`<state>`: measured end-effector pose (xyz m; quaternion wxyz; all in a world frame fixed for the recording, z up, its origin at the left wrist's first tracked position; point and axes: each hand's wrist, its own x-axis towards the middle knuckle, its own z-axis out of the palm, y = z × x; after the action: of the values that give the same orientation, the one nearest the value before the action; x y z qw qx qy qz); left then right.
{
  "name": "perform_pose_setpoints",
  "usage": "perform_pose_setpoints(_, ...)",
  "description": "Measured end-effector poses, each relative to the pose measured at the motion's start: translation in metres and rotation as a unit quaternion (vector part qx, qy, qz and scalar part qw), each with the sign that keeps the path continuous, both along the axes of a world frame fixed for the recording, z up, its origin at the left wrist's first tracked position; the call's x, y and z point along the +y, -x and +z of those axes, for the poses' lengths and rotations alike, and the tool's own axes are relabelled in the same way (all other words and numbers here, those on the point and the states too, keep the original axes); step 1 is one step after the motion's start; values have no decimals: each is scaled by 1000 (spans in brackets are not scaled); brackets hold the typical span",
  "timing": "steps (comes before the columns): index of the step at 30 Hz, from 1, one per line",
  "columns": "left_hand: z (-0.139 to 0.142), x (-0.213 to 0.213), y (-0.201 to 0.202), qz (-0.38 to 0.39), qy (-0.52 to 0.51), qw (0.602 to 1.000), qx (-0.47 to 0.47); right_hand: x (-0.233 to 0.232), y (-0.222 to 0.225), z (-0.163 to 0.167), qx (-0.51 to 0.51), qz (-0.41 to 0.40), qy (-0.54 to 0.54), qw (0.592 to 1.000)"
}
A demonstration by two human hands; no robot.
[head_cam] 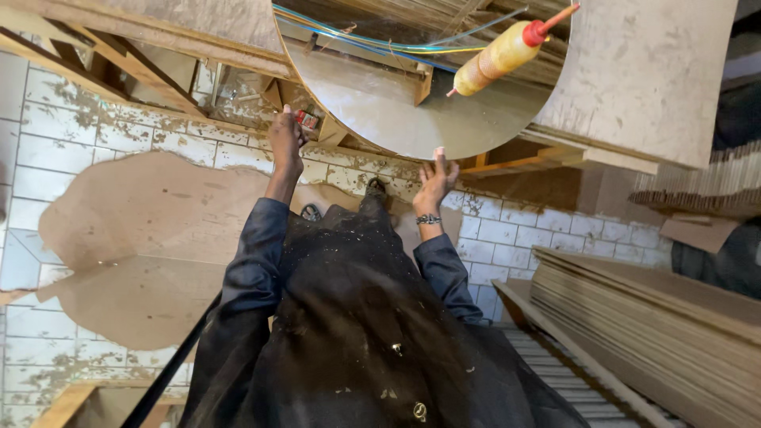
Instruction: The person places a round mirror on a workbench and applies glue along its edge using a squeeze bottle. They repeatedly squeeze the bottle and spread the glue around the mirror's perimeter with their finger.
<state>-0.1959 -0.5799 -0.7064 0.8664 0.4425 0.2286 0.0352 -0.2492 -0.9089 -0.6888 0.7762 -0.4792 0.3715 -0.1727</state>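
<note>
A round, shiny panel [372,103] rests in front of me on a wooden frame. My left hand [285,139] reaches to its left rim, fingers closed around a small red and white object [307,120]. At the panel's lower rim my right hand [434,181], with a bracelet on the wrist, has its fingers spread and touches the edge. A yellow bottle with a red nozzle [503,51] lies on the panel's far right part, beside blue and yellow wires [372,40]. My dark, dust-speckled clothes fill the lower middle of the view.
Flat boards are stacked at the right [650,317]. Brown cut-out sheets [151,238] lie on the white tiled floor [47,135] at the left. A large pale board [650,71] leans at upper right. A black rod [170,372] slants at lower left.
</note>
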Motion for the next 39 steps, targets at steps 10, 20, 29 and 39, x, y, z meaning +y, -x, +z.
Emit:
perform_pose_setpoints(10,-8,20,7,39,23,999,12,45,7,13,11,72,-33,997)
perform_pose_setpoints(20,9,30,-27,-64,-9,996,65,-18,42,24,75,313,-3,947)
perform_pose_setpoints(29,62,16,-91,-176,17,981,85,-54,10,19,-50,141,-151,977)
perform_pose_setpoints(39,40,6,-87,-136,80,987,-44,-58,16,14,-21,87,-67,994)
